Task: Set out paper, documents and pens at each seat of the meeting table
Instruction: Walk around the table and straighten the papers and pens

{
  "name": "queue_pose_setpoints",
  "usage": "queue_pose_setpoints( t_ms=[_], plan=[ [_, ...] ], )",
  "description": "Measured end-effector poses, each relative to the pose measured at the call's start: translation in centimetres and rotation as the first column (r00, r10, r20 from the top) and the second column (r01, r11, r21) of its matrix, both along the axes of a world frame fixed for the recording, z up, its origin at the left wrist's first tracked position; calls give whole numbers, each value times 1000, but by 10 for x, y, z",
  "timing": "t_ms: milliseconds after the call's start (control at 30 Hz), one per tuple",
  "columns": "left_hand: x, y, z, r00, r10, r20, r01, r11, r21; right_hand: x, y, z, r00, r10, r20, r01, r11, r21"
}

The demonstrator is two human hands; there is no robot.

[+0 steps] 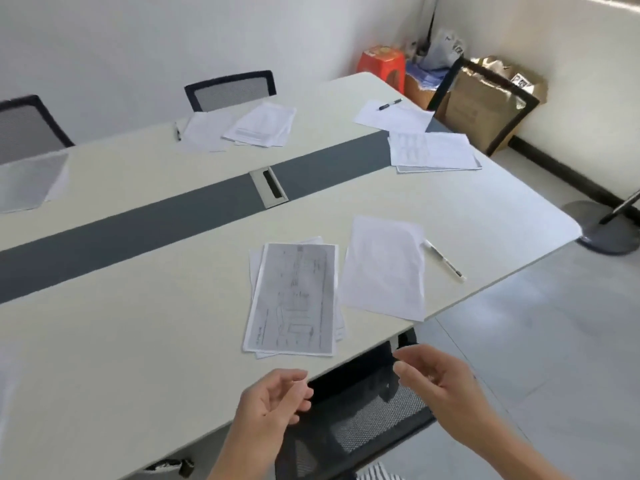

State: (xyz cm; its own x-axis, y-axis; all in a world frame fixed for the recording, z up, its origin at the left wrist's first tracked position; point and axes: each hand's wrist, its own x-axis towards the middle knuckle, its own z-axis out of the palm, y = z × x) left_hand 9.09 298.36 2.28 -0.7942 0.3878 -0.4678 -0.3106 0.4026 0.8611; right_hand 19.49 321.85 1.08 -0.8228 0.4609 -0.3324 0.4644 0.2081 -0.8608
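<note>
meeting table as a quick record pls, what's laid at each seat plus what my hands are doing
near seat: printed document stack, blank sheet right of it, white pen right of the sheet
far seat: slim pen, plain paper, printed pages, in a row
end seat: black pen lying on a loose sheet, document pile beside it
far-left seat: papers, no pen visible
hands: left hand and right hand empty, fingers relaxed, by the near table edge

Cream table [138,341], grey centre strip [104,244].
At my near edge: document [294,299] grey-printed, paper [381,268] plain white; stool [381,64] red.
</note>
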Motion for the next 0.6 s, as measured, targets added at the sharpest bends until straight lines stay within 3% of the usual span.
queue_pose_setpoints(
  t_ms=[133,267,433,600],
  plan=[
    [-50,2,-20,1000,7,-10,-7,999,-33,-60,2,-26,977,142,160,-172,966,193],
    [-89,6,-68,989,-109,-100,79,961,-266,-107,16,-69,863,268,428,-430,835,343],
    [-130,13,-134,904,-403,-142,245,760,-601,-169,32,-117,715,368,594,-652,657,379],
    [-135,9,-165,808,-586,-59,325,527,-785,-198,45,-149,595,440,673,-786,491,375]
  ],
)
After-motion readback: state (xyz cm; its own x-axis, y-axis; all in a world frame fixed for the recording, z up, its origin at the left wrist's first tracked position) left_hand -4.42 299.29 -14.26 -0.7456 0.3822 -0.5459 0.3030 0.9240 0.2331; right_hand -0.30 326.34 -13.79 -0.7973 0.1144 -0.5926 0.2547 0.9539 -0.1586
